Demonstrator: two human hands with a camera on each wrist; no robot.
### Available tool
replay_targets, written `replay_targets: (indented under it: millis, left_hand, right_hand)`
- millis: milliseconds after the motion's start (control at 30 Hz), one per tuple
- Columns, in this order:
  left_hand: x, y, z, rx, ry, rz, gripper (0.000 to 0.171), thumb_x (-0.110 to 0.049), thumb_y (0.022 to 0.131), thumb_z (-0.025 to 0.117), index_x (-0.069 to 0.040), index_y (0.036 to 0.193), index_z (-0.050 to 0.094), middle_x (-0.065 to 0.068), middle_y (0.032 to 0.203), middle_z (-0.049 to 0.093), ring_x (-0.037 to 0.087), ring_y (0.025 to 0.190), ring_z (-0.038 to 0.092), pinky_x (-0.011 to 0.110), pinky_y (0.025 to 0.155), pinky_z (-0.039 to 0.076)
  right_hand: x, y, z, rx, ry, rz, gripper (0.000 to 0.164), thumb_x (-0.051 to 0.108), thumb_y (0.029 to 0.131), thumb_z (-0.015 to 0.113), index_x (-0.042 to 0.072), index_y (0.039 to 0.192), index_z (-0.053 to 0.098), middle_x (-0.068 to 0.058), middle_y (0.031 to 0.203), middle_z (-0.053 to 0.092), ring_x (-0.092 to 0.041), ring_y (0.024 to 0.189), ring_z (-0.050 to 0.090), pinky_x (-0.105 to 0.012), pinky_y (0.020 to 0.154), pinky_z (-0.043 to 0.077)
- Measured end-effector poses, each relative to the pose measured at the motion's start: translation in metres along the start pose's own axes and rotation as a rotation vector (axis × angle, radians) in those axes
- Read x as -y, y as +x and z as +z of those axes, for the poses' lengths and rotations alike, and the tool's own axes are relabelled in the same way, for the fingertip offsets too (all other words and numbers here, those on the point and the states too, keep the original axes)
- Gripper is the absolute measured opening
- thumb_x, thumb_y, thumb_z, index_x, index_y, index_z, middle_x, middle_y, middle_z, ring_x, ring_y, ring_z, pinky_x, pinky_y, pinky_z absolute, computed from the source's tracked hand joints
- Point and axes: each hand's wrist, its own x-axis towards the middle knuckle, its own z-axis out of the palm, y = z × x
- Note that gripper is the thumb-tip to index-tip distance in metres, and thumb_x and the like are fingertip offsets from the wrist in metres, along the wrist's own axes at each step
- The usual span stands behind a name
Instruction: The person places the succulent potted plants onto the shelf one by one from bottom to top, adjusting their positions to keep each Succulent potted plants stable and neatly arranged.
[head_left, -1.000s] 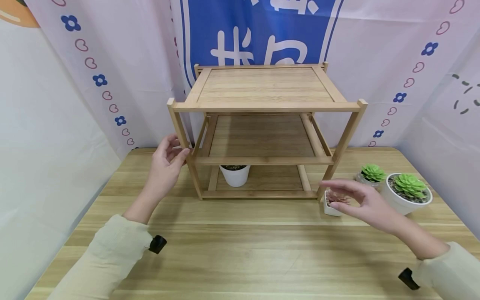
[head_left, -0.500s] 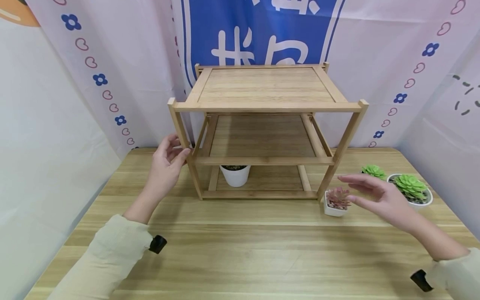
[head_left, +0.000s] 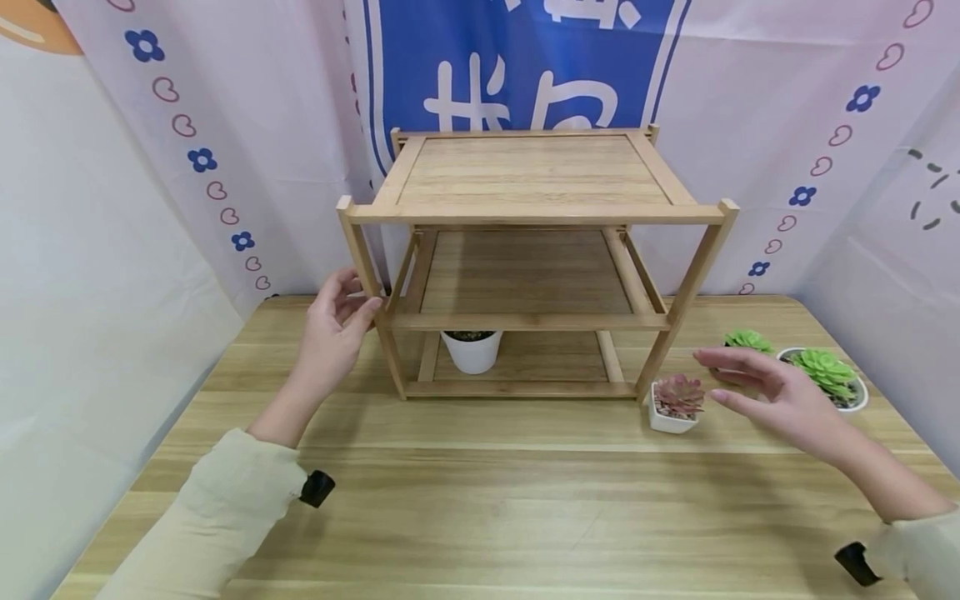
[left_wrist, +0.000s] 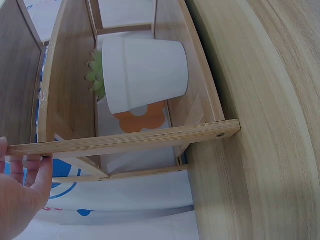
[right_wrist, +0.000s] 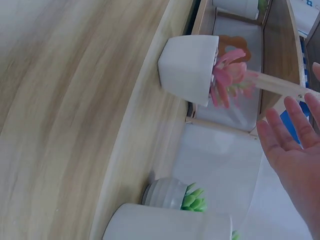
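Pale curtains (head_left: 292,100) printed with hearts and blue flowers are hanging behind our wood-grain table (head_left: 480,500). Our left arm is angling forward and inward, and our left hand (head_left: 333,329) is holding the left front post (head_left: 358,250) of a three-tier wooden rack (head_left: 536,171) between thumb and curled fingers. Our right arm is slanting in from the right edge; our right hand (head_left: 783,400) is hovering just beside a pinkish succulent in a square white pot (head_left: 677,406), its fingers extending loosely and its thumb lying apart below them.

We are seeing the rack standing upright on the table, its long side running left to right and its front facing us. The square pot is standing just outside the rack's right front foot, its rosette pointing up; whether pot and foot are touching, we are not able to tell.

On the bottom tier, toward the left, a round white pot (head_left: 472,354) is hiding its top behind the middle shelf (head_left: 525,271) in the head view, while the left wrist view is showing its green leaves (left_wrist: 94,77). Our right hand is partly covering a small green succulent (head_left: 747,340) and the pot of a larger green succulent (head_left: 825,372). A blue panel (head_left: 519,50) is running off the top, its upper characters cut off.
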Motion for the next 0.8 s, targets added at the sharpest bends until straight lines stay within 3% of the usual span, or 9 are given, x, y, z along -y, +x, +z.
replay_targets:
  millis: [500, 800]
  left_hand:
    - [0.0, -0.001, -0.001, 0.004, 0.001, -0.014, 0.046, -0.003, 0.106, 0.054, 0.009, 0.147, 0.036, 0.022, 0.132, 0.05, 0.019, 0.115, 0.055, 0.018, 0.092, 0.055]
    - [0.0, -0.001, -0.001, -0.002, -0.004, -0.005, 0.045, -0.002, 0.105, 0.054, 0.01, 0.146, 0.037, 0.022, 0.131, 0.051, 0.018, 0.114, 0.055, 0.018, 0.093, 0.055]
  right_hand:
    - [-0.016, -0.008, -0.006, 0.082, -0.016, 0.083, 0.048, -0.002, 0.097, 0.067, -0.007, 0.142, 0.051, 0.022, 0.137, 0.056, 0.005, 0.121, 0.055, -0.012, 0.095, 0.05]
    - [-0.034, -0.008, -0.002, 0.096, -0.006, 0.048, 0.052, -0.006, 0.092, 0.07, -0.009, 0.141, 0.051, 0.018, 0.136, 0.059, 0.003, 0.119, 0.056, -0.01, 0.095, 0.049]
